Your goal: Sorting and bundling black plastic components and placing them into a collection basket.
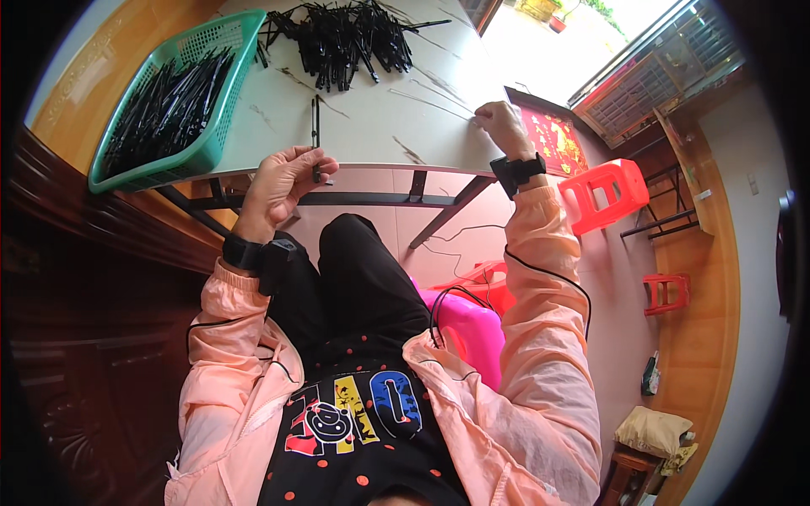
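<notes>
My left hand [285, 181] is closed at the near edge of the table [396, 126], its thumb and fingers pinching a thin black plastic strip [315, 122]. The strip stands out past the fingertips, pointing toward the far side. Near the table's right edge, my right hand [504, 128] has its fingers curled together. Anything it holds is too small or hidden to make out. A heap of similar black strips [350, 42] lies at the back of the table. More black strips [173, 105] fill a green plastic basket [232, 101] at the left.
Below the tabletop runs a dark metal frame [337, 199]. Red plastic stools [606, 196] and a pink plastic seat [474, 333] stand to the right, with a thin cable [456, 253] on the floor. A dark carved wooden panel [93, 379] is close on the left.
</notes>
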`<state>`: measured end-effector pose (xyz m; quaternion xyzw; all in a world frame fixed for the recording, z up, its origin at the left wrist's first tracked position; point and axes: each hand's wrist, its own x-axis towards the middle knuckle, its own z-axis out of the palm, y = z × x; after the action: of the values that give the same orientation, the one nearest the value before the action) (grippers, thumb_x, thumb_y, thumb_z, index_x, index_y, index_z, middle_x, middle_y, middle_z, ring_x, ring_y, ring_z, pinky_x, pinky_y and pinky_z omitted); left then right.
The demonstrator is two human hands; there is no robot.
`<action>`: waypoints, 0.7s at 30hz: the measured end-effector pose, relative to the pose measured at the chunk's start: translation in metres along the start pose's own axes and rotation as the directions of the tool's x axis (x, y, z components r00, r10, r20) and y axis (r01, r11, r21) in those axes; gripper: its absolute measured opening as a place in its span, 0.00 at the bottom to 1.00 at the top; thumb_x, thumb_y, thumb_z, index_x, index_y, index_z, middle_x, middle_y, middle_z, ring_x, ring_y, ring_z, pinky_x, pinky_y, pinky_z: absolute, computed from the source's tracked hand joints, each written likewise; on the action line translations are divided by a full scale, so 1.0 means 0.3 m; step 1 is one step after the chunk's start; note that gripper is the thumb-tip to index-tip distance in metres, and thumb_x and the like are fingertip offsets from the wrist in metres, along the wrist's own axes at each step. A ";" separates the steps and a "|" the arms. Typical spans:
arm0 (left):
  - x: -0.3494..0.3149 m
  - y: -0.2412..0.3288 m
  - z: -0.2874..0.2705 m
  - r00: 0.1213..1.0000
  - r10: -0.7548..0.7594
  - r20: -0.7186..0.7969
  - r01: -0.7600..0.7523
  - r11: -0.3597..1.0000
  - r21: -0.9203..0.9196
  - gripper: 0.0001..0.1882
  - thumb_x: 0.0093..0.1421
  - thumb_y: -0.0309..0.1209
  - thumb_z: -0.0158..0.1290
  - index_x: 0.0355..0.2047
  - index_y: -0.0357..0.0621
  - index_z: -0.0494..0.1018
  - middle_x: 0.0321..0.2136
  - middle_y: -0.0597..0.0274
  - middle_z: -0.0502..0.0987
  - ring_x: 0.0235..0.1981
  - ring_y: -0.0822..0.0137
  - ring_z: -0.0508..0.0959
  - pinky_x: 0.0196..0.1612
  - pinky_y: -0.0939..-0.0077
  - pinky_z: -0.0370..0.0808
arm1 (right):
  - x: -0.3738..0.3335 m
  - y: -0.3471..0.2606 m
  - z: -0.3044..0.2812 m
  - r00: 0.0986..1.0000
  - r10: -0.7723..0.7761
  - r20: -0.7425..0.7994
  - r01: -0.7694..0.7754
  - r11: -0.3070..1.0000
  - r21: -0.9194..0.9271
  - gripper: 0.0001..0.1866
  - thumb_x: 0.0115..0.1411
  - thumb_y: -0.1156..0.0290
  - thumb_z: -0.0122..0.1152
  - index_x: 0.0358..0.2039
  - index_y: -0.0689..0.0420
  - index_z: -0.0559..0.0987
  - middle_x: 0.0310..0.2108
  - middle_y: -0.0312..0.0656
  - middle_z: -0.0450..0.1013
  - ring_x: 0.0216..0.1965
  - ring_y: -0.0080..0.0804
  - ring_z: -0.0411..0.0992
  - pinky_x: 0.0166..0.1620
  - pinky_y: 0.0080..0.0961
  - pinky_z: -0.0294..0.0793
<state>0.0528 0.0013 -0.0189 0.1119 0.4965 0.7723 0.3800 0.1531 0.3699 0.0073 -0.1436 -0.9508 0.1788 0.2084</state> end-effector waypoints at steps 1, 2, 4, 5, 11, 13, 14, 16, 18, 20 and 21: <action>0.001 -0.004 0.002 1.000 0.000 0.003 0.000 1.000 0.000 0.08 0.60 0.29 0.50 0.35 0.35 0.71 0.30 0.57 0.77 0.32 0.71 0.78 0.35 0.83 0.76 | -0.003 0.010 0.000 1.000 -0.010 0.021 0.010 1.000 -0.015 0.07 0.48 0.73 0.59 0.27 0.61 0.80 0.23 0.49 0.75 0.27 0.40 0.75 0.34 0.30 0.72; 0.001 -0.009 0.006 1.000 -0.001 0.000 0.001 1.000 -0.009 0.09 0.60 0.29 0.50 0.35 0.34 0.71 0.30 0.57 0.77 0.32 0.71 0.78 0.35 0.83 0.76 | -0.006 0.021 -0.001 0.999 -0.020 0.042 0.021 0.999 -0.029 0.08 0.49 0.72 0.59 0.28 0.61 0.80 0.24 0.48 0.75 0.27 0.38 0.75 0.33 0.29 0.72; -0.011 -0.009 0.013 1.000 -0.002 -0.015 0.002 1.000 -0.025 0.09 0.61 0.30 0.49 0.35 0.34 0.71 0.30 0.57 0.77 0.32 0.71 0.78 0.36 0.83 0.76 | -0.013 -0.006 -0.006 0.997 -0.032 0.067 0.035 0.999 -0.038 0.09 0.49 0.71 0.59 0.30 0.61 0.80 0.24 0.48 0.76 0.26 0.37 0.75 0.33 0.27 0.72; -0.013 -0.011 0.010 1.000 -0.002 -0.017 0.002 1.000 -0.025 0.09 0.61 0.30 0.49 0.35 0.34 0.71 0.30 0.57 0.77 0.32 0.71 0.78 0.36 0.83 0.76 | -0.018 -0.020 -0.008 0.996 -0.024 0.080 0.029 0.998 -0.059 0.09 0.49 0.70 0.59 0.29 0.61 0.80 0.24 0.47 0.76 0.27 0.37 0.75 0.33 0.28 0.72; -0.025 -0.011 0.012 0.999 -0.030 -0.012 0.030 0.999 -0.024 0.09 0.62 0.29 0.47 0.36 0.34 0.71 0.32 0.56 0.77 0.34 0.70 0.78 0.38 0.82 0.77 | -0.040 -0.059 -0.015 0.995 0.011 0.101 -0.001 0.995 -0.102 0.09 0.49 0.70 0.59 0.28 0.61 0.80 0.25 0.47 0.76 0.28 0.39 0.74 0.35 0.29 0.71; -0.028 -0.010 0.013 0.999 -0.035 -0.018 0.034 0.999 -0.023 0.09 0.62 0.28 0.46 0.37 0.34 0.71 0.32 0.56 0.77 0.34 0.69 0.78 0.38 0.82 0.77 | -0.045 -0.070 -0.019 0.993 -0.002 0.116 0.017 0.992 -0.127 0.09 0.49 0.70 0.59 0.29 0.61 0.79 0.24 0.47 0.76 0.27 0.38 0.74 0.34 0.29 0.72; -0.029 -0.013 0.010 0.999 -0.034 -0.007 0.033 0.999 -0.023 0.09 0.62 0.28 0.46 0.37 0.34 0.71 0.33 0.55 0.77 0.34 0.69 0.78 0.38 0.82 0.77 | -0.048 -0.078 -0.023 0.991 -0.016 0.132 0.036 0.988 -0.150 0.09 0.49 0.70 0.59 0.29 0.61 0.79 0.24 0.47 0.76 0.27 0.37 0.74 0.33 0.29 0.72; -0.030 -0.018 0.005 0.999 -0.032 0.014 0.033 0.999 -0.025 0.09 0.62 0.28 0.45 0.38 0.34 0.70 0.33 0.55 0.77 0.35 0.68 0.78 0.38 0.81 0.77 | -0.050 -0.083 -0.026 0.988 -0.029 0.150 0.056 0.983 -0.174 0.08 0.49 0.70 0.59 0.29 0.61 0.79 0.24 0.46 0.76 0.26 0.36 0.74 0.33 0.28 0.72; -0.031 -0.022 0.006 0.999 -0.033 0.016 0.033 0.999 -0.030 0.09 0.62 0.28 0.46 0.38 0.34 0.70 0.33 0.55 0.77 0.35 0.68 0.79 0.38 0.81 0.77 | -0.047 -0.089 -0.029 0.961 -0.041 0.275 0.037 0.999 0.020 0.08 0.50 0.71 0.59 0.29 0.61 0.80 0.23 0.45 0.76 0.25 0.33 0.74 0.32 0.27 0.72; -0.029 -0.026 0.007 0.999 -0.034 0.020 0.035 0.999 -0.040 0.09 0.62 0.28 0.46 0.38 0.34 0.70 0.33 0.55 0.77 0.35 0.68 0.79 0.38 0.81 0.78 | -0.038 -0.093 -0.038 0.941 -0.053 0.335 0.015 0.993 0.114 0.08 0.50 0.71 0.59 0.29 0.62 0.80 0.23 0.45 0.76 0.25 0.31 0.74 0.31 0.26 0.72; -0.028 -0.027 0.005 0.999 -0.037 0.022 0.038 0.998 -0.041 0.09 0.62 0.28 0.46 0.38 0.34 0.70 0.33 0.55 0.77 0.35 0.68 0.79 0.38 0.81 0.78 | -0.025 -0.092 -0.049 0.967 -0.032 0.254 0.002 0.993 0.118 0.08 0.49 0.71 0.59 0.28 0.61 0.80 0.23 0.45 0.76 0.25 0.34 0.75 0.32 0.27 0.72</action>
<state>0.0633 -0.0017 -0.0235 0.1028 0.4786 0.7739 0.4019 0.1609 0.3468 0.0282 -0.0988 -0.9587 0.2495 0.0940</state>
